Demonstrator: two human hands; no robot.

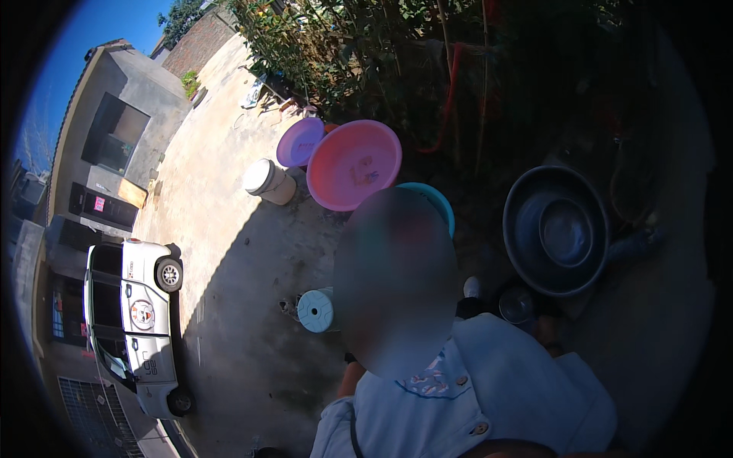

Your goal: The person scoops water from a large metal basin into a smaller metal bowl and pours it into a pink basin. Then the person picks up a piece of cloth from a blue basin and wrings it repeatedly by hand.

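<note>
Neither of my hands can be made out. Before me is a person in a light blue buttoned jacket (424, 406), head blurred. One forearm (350, 379) of theirs hangs beside a light blue stool (315, 311); the other arm (547, 332) is in shadow near a small metal bowl (516, 304). A large dark basin (518, 252) with a round vessel (566, 232) inside stands close by. Beyond the head are a pink plastic basin (355, 166), a partly hidden teal basin (441, 203) and a purple basin (300, 140). A dark brown shape at the bottom edge is unclear.
A lidded white bucket (278, 186) stands on the concrete yard (246, 275) near the basins. Leafy plants (343, 57) with poles and a red strip (449, 97) border it. A white van (134, 320) is parked before a grey building (131, 74).
</note>
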